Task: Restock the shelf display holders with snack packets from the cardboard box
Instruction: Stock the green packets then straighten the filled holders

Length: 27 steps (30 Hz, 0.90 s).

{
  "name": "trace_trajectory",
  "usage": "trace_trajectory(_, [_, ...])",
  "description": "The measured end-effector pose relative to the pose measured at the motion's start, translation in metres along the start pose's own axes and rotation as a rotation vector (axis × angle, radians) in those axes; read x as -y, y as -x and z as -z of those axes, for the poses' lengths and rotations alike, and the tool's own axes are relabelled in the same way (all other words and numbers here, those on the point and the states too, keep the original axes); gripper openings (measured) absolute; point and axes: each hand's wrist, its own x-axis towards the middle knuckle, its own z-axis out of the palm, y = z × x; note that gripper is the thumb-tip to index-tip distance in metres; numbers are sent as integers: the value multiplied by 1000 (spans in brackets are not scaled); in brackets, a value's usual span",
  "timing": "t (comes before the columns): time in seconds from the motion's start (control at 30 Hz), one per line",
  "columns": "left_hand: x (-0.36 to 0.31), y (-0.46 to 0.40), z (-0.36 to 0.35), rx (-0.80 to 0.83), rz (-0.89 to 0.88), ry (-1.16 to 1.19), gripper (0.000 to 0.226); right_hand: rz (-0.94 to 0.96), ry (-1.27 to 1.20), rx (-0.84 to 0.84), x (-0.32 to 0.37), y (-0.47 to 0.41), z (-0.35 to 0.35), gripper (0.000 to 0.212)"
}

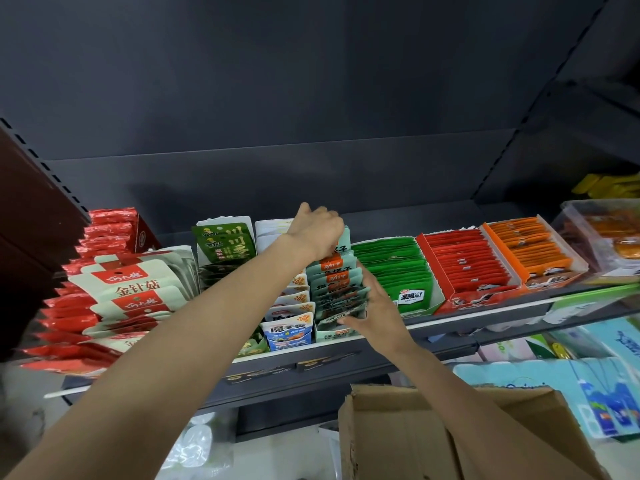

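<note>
Gripping upright mint packets (337,285), row running front-to-back: left hand (317,233), right hand (375,311), fingers curled.

Both hands, left (317,233) and right (375,306), around mint-green snack packets (337,278) on shelf (485,315).
</note>
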Motion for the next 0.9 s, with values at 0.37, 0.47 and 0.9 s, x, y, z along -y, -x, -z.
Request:
trace_trajectory(0.37, [14, 10, 5, 181, -107, 354, 10, 7, -10, 14, 2, 2, 3, 107])
trace_trajectory(0.47, [20, 16, 8, 173, -145, 442, 9, 6, -2, -2, 3, 3, 2, 109])
trace_trajectory(0.9, [19, 30, -2, 139, -79, 399, 9, -125, -382, 70, 6, 4, 1, 86])
